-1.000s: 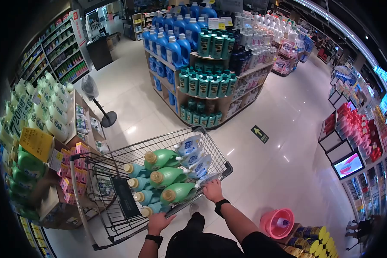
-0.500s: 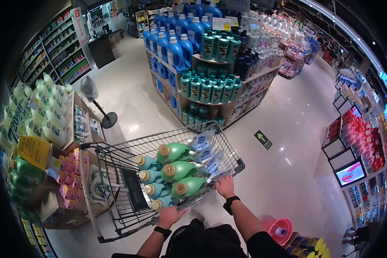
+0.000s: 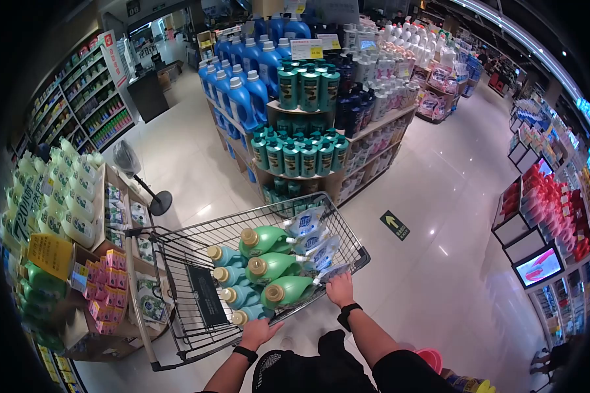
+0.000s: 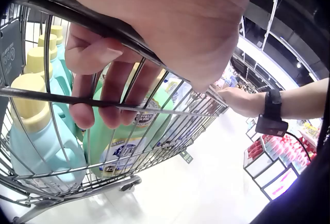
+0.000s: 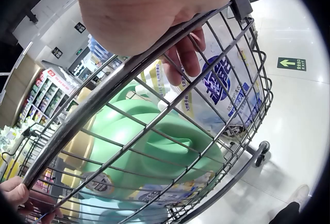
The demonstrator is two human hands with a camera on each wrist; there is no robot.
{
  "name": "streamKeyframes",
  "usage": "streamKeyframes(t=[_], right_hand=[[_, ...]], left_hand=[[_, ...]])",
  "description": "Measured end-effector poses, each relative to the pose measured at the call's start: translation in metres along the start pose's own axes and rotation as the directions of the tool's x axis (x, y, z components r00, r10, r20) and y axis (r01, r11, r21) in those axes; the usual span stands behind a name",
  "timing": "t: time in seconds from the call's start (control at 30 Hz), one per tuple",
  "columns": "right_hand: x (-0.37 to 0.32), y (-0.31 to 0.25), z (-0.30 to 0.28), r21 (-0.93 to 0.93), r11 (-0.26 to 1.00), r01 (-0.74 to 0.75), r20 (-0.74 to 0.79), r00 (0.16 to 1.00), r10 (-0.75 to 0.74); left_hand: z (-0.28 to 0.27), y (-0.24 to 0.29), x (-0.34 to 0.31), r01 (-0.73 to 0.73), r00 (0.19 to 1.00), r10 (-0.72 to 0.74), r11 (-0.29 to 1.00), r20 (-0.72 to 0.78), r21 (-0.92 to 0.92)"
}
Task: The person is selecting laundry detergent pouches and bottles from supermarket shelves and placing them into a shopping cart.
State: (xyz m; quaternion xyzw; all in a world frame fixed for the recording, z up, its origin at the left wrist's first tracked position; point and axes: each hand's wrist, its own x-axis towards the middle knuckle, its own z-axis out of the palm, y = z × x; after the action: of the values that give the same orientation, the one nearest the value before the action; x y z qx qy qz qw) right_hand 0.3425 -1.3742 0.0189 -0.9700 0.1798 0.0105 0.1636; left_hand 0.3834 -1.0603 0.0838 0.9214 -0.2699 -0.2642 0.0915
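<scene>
Left hand (image 3: pixel 259 332), right hand (image 3: pixel 340 289) both curled round cart (image 3: pixel 177 255) handle (image 5: pixel 118 86). Full bottles (image 3: pixel 269 267) inside: likely heavy, sluggish turning. Stiff bar; I grip wide, near ends.

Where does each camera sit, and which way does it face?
Head: worn high, facing forward and down at the cart; forearms, left grip, right grip show.
Left wrist: below the left grip, facing along the handle toward the right grip.
Right wrist: below the right grip, facing the green bottles through the cart.
All share the handle and green bottles.
</scene>
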Motion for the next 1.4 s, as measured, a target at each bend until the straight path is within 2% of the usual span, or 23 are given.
streamKeyframes(t=[0.2,0.4,0.47,0.57,0.6,0.63,0.7,0.73,0.77,0.83,0.87,0.97,1.03,1.07,1.1,1.13,1.17,1.2,1.23,1.3,1.37,1.4], right_hand=[[0.019,0.047,-0.022,-0.001,1.0,0.027,-0.017,0.999,-0.027],[0.04,0.098,-0.037,-0.013,1.0,0.008,-0.048,0.999,-0.008],[0.047,0.116,-0.046,-0.019,1.0,0.007,-0.06,0.998,-0.008],[0.05,0.143,-0.058,-0.037,0.999,-0.038,-0.018,0.999,0.037],[0.053,0.156,-0.059,-0.051,0.998,-0.031,-0.027,0.999,0.029],[0.055,0.167,-0.061,-0.066,0.998,-0.024,-0.035,0.999,0.021],[0.06,0.187,-0.06,-0.043,0.998,-0.045,-0.08,0.996,0.042],[0.062,0.198,-0.06,-0.02,0.998,-0.052,-0.111,0.993,0.05],[0.063,0.209,-0.064,-0.021,0.998,-0.056,-0.118,0.992,0.054],[0.066,0.229,-0.071,0.152,0.984,-0.092,-0.117,0.987,0.11],[0.067,0.233,-0.075,0.194,0.979,-0.066,-0.256,0.96,0.115],[0.074,0.259,-0.079,0.158,0.981,-0.116,-0.337,0.927,0.164],[0.084,0.278,-0.081,0.106,0.984,-0.143,-0.388,0.905,0.174],[0.083,0.285,-0.081,0.06,0.983,-0.175,-0.415,0.891,0.184],[0.083,0.29,-0.086,0.062,0.981,-0.182,-0.42,0.887,0.191],[0.084,0.295,-0.093,0.148,0.962,-0.229,-0.415,0.869,0.271],[0.083,0.298,-0.099,0.234,0.933,-0.273,-0.404,0.846,0.348],[0.08,0.299,-0.103,0.236,0.931,-0.279,-0.408,0.841,0.355],[0.078,0.299,-0.107,0.248,0.922,-0.298,-0.439,0.814,0.381],[0.07,0.297,-0.117,0.26,0.905,-0.338,-0.491,0.761,0.425],[0.051,0.278,-0.112,0.284,0.9,-0.331,-0.465,0.773,0.432],[0.041,0.264,-0.114,0.291,0.884,-0.365,-0.426,0.778,0.461]], left_hand=[[0.0,0.047,0.033,0.008,1.0,-0.008,1.0,0.021,-0.009],[-0.001,0.097,0.059,-0.024,0.999,0.025,1.0,-0.041,0.015],[-0.004,0.115,0.071,-0.045,0.999,0.045,0.999,0.006,0.006],[0.015,0.138,0.083,-0.034,0.999,0.034,0.998,-0.003,0.05],[0.013,0.149,0.085,-0.036,0.998,0.033,0.998,0.044,0.056],[0.009,0.154,0.087,-0.048,0.998,0.045,0.997,0.04,0.061],[-0.007,0.165,0.083,-0.183,0.982,0.181,0.983,0.048,0.035],[-0.028,0.172,0.078,-0.173,0.979,0.176,0.984,0.098,-0.042],[-0.05,0.176,0.071,-0.18,0.978,0.183,0.983,0.095,-0.04],[-0.089,0.174,0.056,-0.082,0.981,0.093,0.994,0.168,-0.074],[-0.106,0.166,0.05,-0.045,0.988,0.061,0.992,0.139,-0.115],[-0.146,0.136,0.035,0.076,0.997,-0.077,0.972,0.004,-0.221],[-0.15,0.11,0.041,0.151,0.978,-0.182,0.955,-0.104,-0.257],[-0.143,0.094,0.044,0.143,0.979,-0.174,0.957,-0.104,-0.252],[-0.131,0.076,0.053,0.014,0.979,-0.057,0.977,-0.195,-0.214],[-0.129,0.074,0.061,-0.113,0.958,0.064,0.98,-0.279,-0.164],[-0.123,0.073,0.066,-0.121,0.958,0.073,0.98,-0.278,-0.159],[-0.122,0.083,0.069,-0.232,0.939,0.2,0.969,-0.281,-0.088],[-0.123,0.09,0.071,-0.341,0.905,0.324,0.94,-0.275,-0.016],[-0.133,0.097,0.089,-0.377,0.926,0.367,0.91,-0.085,-0.174],[-0.159,0.113,0.098,-0.277,0.927,0.342,0.901,0.153,-0.335],[-0.176,0.128,0.101,-0.222,0.913,0.316,0.916,0.258,-0.334]])
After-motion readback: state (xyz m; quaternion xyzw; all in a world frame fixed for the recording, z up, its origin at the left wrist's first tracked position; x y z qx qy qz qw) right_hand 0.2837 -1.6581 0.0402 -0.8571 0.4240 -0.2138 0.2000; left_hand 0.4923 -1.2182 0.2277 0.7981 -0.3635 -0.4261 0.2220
